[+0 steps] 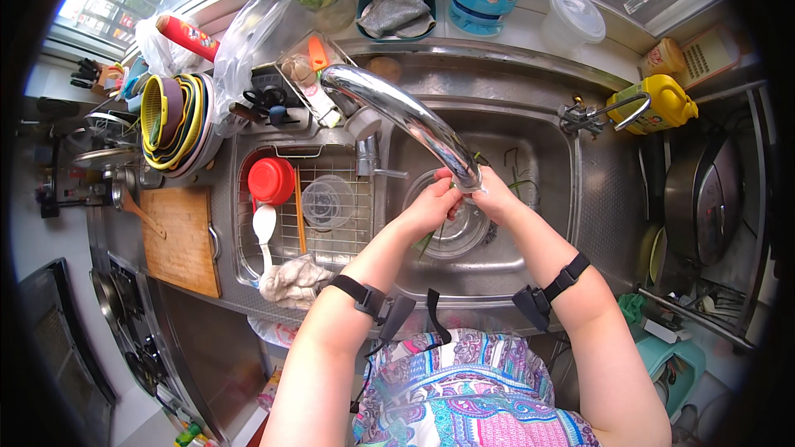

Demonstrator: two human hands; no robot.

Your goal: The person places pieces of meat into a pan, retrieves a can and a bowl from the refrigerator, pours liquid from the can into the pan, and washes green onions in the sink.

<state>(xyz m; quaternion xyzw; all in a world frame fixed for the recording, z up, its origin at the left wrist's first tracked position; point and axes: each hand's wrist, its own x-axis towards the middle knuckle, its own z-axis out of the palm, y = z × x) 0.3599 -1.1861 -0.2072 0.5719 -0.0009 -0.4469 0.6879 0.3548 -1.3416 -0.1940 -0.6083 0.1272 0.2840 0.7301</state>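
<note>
Both of my hands are close together under the spout of a chrome faucet (410, 115), over the right sink basin (546, 198). My left hand (431, 206) is closed around green leafy stalks (426, 242), whose ends hang below it. My right hand (494, 195) is beside it at the spout tip, partly hidden by the spout; its fingers are not clear. Beneath them a clear round bowl (444, 251) sits in the basin. More thin green stems (525, 184) lie to the right of my right hand.
Left of the basin, a wire rack (338, 242) holds a red bowl (271, 180), chopsticks (300, 211), a clear plastic container (328, 202) and a white spoon (264, 223). A crumpled cloth (295, 280) lies at its front edge. Farther left is a wooden cutting board (183, 236); a yellow jug (652, 104) stands back right.
</note>
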